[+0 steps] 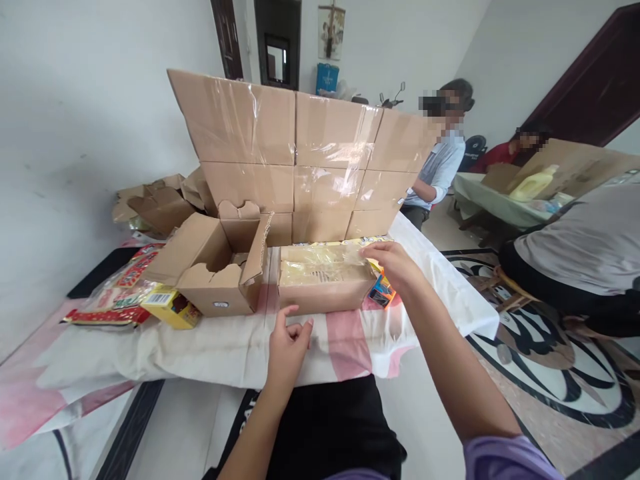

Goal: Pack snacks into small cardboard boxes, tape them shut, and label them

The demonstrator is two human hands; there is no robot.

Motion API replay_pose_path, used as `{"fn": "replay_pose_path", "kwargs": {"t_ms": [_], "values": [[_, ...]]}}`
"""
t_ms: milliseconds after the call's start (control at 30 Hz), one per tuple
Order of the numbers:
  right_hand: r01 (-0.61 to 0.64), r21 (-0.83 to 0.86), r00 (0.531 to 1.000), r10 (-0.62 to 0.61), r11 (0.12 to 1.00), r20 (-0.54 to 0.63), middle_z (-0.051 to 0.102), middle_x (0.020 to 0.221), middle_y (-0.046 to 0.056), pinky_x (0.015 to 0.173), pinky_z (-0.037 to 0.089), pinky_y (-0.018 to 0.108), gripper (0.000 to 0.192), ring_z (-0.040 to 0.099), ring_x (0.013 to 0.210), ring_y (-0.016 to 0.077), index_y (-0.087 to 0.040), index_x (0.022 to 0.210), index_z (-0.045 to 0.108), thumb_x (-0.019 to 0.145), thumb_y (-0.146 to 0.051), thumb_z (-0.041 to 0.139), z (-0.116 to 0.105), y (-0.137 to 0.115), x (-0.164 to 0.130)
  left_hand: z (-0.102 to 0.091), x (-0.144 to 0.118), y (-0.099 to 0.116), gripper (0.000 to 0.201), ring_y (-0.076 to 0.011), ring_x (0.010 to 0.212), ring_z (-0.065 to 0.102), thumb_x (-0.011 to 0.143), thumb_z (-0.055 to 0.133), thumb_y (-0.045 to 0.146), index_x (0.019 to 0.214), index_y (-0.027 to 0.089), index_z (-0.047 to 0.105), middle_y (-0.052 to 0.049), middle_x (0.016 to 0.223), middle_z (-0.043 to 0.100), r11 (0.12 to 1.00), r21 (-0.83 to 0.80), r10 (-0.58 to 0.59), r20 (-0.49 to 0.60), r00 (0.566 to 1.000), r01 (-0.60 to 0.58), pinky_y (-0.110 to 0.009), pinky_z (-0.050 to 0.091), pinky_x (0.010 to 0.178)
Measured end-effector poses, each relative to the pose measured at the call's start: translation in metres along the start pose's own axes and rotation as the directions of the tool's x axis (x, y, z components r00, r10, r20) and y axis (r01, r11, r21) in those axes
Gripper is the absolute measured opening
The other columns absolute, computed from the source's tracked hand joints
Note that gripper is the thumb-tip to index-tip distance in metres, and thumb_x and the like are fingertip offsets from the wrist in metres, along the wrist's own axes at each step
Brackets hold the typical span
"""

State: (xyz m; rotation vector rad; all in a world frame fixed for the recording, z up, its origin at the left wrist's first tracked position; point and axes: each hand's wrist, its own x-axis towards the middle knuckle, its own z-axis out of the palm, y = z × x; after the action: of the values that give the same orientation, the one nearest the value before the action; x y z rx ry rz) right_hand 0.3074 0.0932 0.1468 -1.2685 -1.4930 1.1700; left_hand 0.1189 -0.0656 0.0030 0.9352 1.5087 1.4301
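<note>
A taped-shut cardboard box [320, 283] lies on the white and pink cloth [215, 347] in front of me. My right hand [395, 263] rests on its far right top corner, fingers touching the glossy tape. Just below the box's front face hovers my left hand [289, 343], fingers loosely curled, holding nothing. To the left stands an open empty cardboard box [215, 267] with its flaps up.
A wall of stacked taped boxes [300, 153] stands behind. Snack packets [120, 290] and a yellow carton [170, 308] lie at the left, colourful packs [383, 291] by the right box corner. Three other people sit at the right near another table [493, 203].
</note>
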Motion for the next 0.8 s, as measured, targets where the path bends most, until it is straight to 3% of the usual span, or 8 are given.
{"fn": "replay_pose_path", "kwargs": {"t_ms": [233, 433, 533, 600, 667, 733, 767, 800], "values": [[-0.065, -0.206, 0.997, 0.070, 0.976, 0.017, 0.063, 0.063, 0.003, 0.062, 0.039, 0.029, 0.021, 0.054, 0.067, 0.0170, -0.016, 0.063, 0.073, 0.061, -0.038, 0.072, 0.008, 0.018, 0.018, 0.015, -0.009, 0.005, 0.039, -0.0107, 0.052, 0.035, 0.091, 0.063, 0.042, 0.121, 0.021, 0.053, 0.013, 0.054, 0.032, 0.981, 0.049, 0.186, 0.002, 0.982, -0.186, -0.022, 0.033, 0.059], [-0.067, -0.307, 0.994, 0.091, 0.949, 0.066, 0.055, 0.052, -0.001, 0.052, 0.031, 0.026, 0.013, 0.045, 0.055, 0.0130, -0.016, 0.059, 0.070, 0.063, -0.029, 0.069, 0.010, 0.017, 0.023, 0.023, -0.018, 0.003, 0.039, -0.0117, 0.051, 0.037, 0.091, 0.061, 0.041, 0.123, 0.020, 0.054, 0.013, 0.054, 0.030, 0.970, 0.083, 0.223, 0.068, 0.972, -0.228, -0.023, 0.033, 0.058], [-0.048, -0.348, 0.993, 0.082, 0.936, 0.084, 0.049, 0.048, -0.003, 0.050, 0.029, 0.026, 0.012, 0.042, 0.051, 0.0118, -0.017, 0.059, 0.068, 0.065, -0.027, 0.068, 0.011, 0.018, 0.027, 0.026, -0.018, 0.005, 0.035, -0.0125, 0.049, 0.041, 0.094, 0.058, 0.040, 0.122, 0.019, 0.056, 0.012, 0.052, 0.034, 0.941, 0.174, 0.284, 0.061, 0.957, -0.291, -0.024, 0.034, 0.055], [-0.036, -0.373, 0.993, 0.076, 0.927, 0.093, 0.044, 0.045, -0.005, 0.048, 0.027, 0.027, 0.012, 0.038, 0.047, 0.0112, -0.017, 0.059, 0.066, 0.067, -0.026, 0.066, 0.011, 0.020, 0.029, 0.029, -0.015, 0.016, 0.028, -0.0151, 0.057, 0.055, 0.095, 0.056, 0.036, 0.117, 0.019, 0.060, 0.007, 0.059, 0.053, 0.858, 0.295, 0.436, 0.017, 0.900, -0.421, -0.028, 0.043, 0.062], [-0.017, -0.403, 0.993, 0.063, 0.915, 0.100, 0.041, 0.043, -0.006, 0.047, 0.026, 0.027, 0.012, 0.036, 0.045, 0.0109, -0.018, 0.058, 0.065, 0.068, -0.026, 0.065, 0.011, 0.023, 0.031, 0.035, -0.007, 0.034, 0.022, -0.0218, 0.088, 0.070, 0.096, 0.054, 0.030, 0.112, 0.020, 0.063, -0.005, 0.088, 0.073, 0.681, 0.439, 0.638, 0.036, 0.769, -0.586, -0.036, 0.050, 0.081], [0.014, -0.437, 0.995, 0.032, 0.899, 0.097, 0.042, 0.043, -0.005, 0.049, 0.028, 0.027, 0.012, 0.038, 0.046, 0.0111, -0.018, 0.058, 0.065, 0.068, -0.024, 0.065, 0.012, 0.026, 0.033, 0.043, 0.004, 0.055, 0.024, -0.0285, 0.122, 0.065, 0.097, 0.052, 0.025, 0.116, 0.021, 0.065, -0.012, 0.123, 0.073, 0.463, 0.541, 0.746, 0.190, 0.638, -0.702, -0.046, 0.045, 0.103], [0.032, -0.455, 0.996, 0.012, 0.890, 0.093, 0.045, 0.045, -0.005, 0.050, 0.030, 0.027, 0.012, 0.040, 0.047, 0.0116, -0.018, 0.059, 0.066, 0.069, -0.024, 0.064, 0.012, 0.028, 0.033, 0.049, 0.009, 0.065, 0.027, -0.0299, 0.132, 0.059, 0.097, 0.051, 0.024, 0.121, 0.022, 0.064, -0.013, 0.134, 0.068, 0.377, 0.568, 0.741, 0.289, 0.606, -0.732, -0.051, 0.040, 0.110], [0.051, -0.472, 0.996, -0.010, 0.880, 0.088, 0.047, 0.046, -0.004, 0.052, 0.032, 0.027, 0.012, 0.043, 0.050, 0.0123, -0.017, 0.059, 0.066, 0.069, -0.023, 0.064, 0.013, 0.029, 0.034, 0.055, 0.014, 0.074, 0.032, -0.0305, 0.138, 0.054, 0.097, 0.052, 0.023, 0.127, 0.023, 0.062, -0.012, 0.141, 0.064, 0.321, 0.590, 0.708, 0.371, 0.601, -0.741, -0.055, 0.035, 0.115]]}}
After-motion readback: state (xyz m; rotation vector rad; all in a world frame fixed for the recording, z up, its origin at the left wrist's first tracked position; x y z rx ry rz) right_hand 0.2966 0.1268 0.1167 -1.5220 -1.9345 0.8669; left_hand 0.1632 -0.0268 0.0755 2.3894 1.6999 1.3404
